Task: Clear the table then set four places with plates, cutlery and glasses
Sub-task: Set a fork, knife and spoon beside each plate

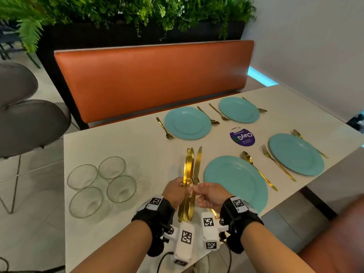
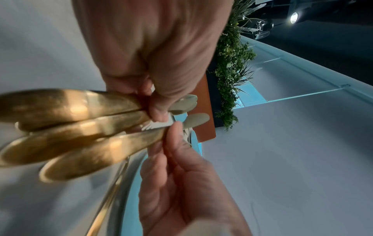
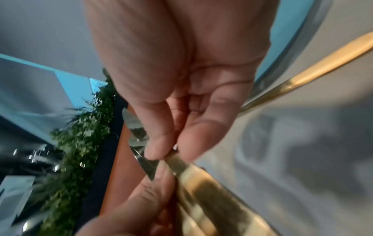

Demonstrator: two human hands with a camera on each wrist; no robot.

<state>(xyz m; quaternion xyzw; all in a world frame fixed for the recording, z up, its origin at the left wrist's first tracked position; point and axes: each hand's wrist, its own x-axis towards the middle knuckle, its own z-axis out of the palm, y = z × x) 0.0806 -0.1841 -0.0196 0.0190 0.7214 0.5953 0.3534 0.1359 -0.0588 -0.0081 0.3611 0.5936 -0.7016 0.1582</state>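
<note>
Over the table's near edge my left hand (image 1: 180,189) grips a bundle of gold knives (image 1: 188,168), blades pointing away from me. My right hand (image 1: 197,191) pinches one knife (image 1: 198,161) of the bundle, its blade fanned out to the right. The left wrist view shows the knife handles (image 2: 70,127) under my left hand (image 2: 157,103), and the right wrist view shows my right hand's (image 3: 171,153) thumb and finger on the knife (image 3: 181,164). Four teal plates (image 1: 236,182) (image 1: 296,154) (image 1: 187,123) (image 1: 239,109) lie on the white table (image 1: 122,142) with gold forks and spoons beside them. Four empty glasses (image 1: 102,184) stand clustered at the left.
A round purple sticker (image 1: 242,137) sits between the plates. An orange bench (image 1: 149,79) runs along the table's far side, with a planter of greenery (image 1: 137,14) behind it. A grey chair (image 1: 25,119) stands at the left. A wall (image 1: 315,46) borders the right.
</note>
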